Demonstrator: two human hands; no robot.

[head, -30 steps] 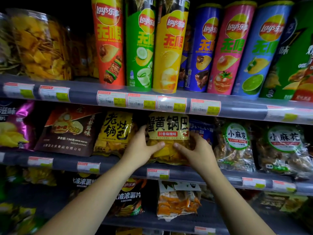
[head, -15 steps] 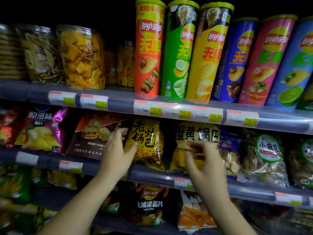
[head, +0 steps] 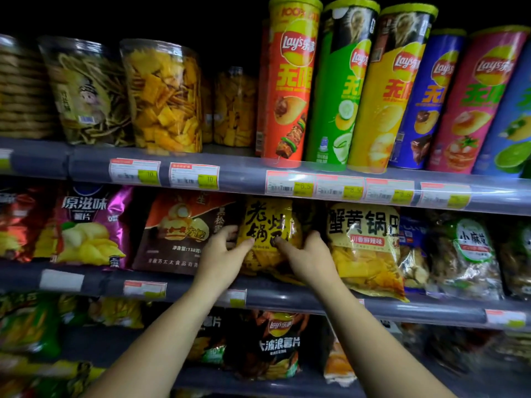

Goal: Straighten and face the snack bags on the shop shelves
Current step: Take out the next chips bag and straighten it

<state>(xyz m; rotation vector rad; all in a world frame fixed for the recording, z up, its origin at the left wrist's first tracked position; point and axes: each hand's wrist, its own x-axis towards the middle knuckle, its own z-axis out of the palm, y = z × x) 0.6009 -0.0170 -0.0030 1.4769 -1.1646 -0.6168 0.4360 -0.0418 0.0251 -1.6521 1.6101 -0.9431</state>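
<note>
Left hand (head: 221, 254) curled round the left edge of the yellow bag (head: 267, 222), thumb laid across the printed front. Right hand (head: 307, 257) mirrored on the right edge, fingers tucked behind, thumb forward. Clamped from both sides, then, bag pinched between the two palms.

Standing on the middle shelf (head: 301, 298), wedged between the brown bag (head: 178, 234) on the left and the larger yellow bag (head: 365, 254) on the right, top reaching up to the price rail of the shelf above. Creased across the front and leaning a little, so by the look of it not yet squarely faced.

Risks, by judgement only:
- Too hard a squeeze: likely to crush the contents or wrinkle the film further, spoiling the face.
- A forward pull without lifting: liable to drag the bottom seam over the shelf lip and tip the bag off.
- Right knuckles close against the larger yellow bag, with a lower corner already overhanging the rail: easily nudged further out.
- Left fingers against the brown bag's right edge: apt to twist that one askew.

Relative to the hands: directly between them, upper half clear above the thumbs, lower half partly hidden behind the palms.
</note>
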